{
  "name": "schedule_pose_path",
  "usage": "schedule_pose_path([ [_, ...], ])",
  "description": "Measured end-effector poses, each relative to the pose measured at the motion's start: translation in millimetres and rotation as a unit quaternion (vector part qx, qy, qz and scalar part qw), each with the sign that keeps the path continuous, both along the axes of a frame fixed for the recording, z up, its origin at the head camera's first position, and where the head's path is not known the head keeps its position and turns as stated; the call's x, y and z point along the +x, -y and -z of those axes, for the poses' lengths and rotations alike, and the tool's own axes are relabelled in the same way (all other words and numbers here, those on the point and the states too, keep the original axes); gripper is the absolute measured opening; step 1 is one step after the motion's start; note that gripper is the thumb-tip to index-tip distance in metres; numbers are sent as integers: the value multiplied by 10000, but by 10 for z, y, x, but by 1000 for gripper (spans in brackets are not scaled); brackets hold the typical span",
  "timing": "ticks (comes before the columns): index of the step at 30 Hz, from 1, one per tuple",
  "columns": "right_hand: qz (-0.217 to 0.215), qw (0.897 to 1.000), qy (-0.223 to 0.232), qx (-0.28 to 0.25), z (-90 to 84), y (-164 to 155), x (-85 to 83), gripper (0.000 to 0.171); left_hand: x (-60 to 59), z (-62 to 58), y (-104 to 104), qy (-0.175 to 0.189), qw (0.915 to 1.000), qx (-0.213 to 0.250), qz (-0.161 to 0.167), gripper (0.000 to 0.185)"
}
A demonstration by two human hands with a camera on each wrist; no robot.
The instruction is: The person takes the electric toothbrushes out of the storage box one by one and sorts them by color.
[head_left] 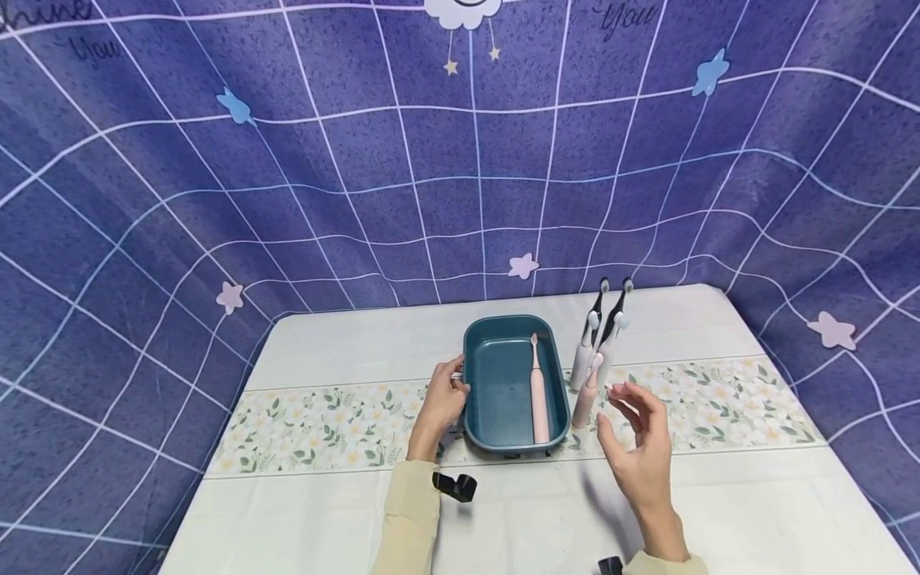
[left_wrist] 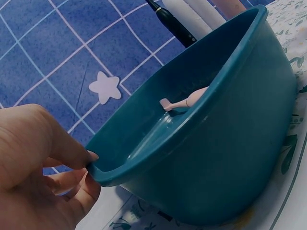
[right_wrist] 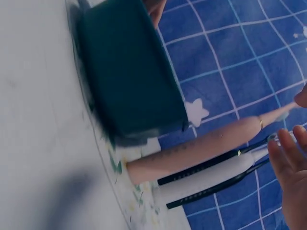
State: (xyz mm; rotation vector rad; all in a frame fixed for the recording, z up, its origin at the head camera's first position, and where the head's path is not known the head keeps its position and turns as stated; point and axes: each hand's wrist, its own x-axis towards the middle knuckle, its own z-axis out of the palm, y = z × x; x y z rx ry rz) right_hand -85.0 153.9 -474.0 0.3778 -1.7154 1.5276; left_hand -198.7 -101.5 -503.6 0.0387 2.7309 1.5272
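Teal plastic tub sits mid-bench; the left hand pinches its left rim. Inside lies a pink toothbrush. Right of it, the right hand hovers spread, seemingly not touching the standing pink toothbrush.

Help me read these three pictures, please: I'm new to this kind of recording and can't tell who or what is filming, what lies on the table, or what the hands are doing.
No machine here: a person wears three cameras. The wide picture comes from the head and looks down at both hands; the other two come from each wrist.

On the white table with a floral strip sits a dark teal oval plastic tub. A pink electric toothbrush lies inside it. Right of the tub stands a cluster of upright electric toothbrushes, pink, white and black.

The left hand grips the tub's rim; the left wrist view shows the thumb over the edge and the fingers beneath. The right hand is open beside the standing pink toothbrush and holds nothing.
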Motion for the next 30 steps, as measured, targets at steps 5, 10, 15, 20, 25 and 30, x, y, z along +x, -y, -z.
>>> schedule_pose_path([
  [5, -253, 9988, -414, 20, -48, 97, 47, 55, -9, 20, 5, 28, 10000, -21, 1, 53],
  [10, -468, 9962, -659, 321, -176, 270, 72, 51, -4, 21, 11, 7, 10000, 8, 3, 53],
  [15, -417, 9946, -213, 929, -199, 422, 55, 56, -3, 25, 14, -4, 10000, 4, 32, 53],
  [20, -238, 9886, 823, 1236, -47, 526, -43, 61, -8, 20, 9, 62, 10000, -18, 4, 53],
  [25, -343, 9744, 1910, 1135, 68, 600, -150, 64, -8, 6, 9, 66, 9999, -70, -30, 52],
  [30, -478, 9562, 2664, 1113, 104, 662, -245, 71, -1, 14, 13, 42, 9999, -95, -5, 53],
])
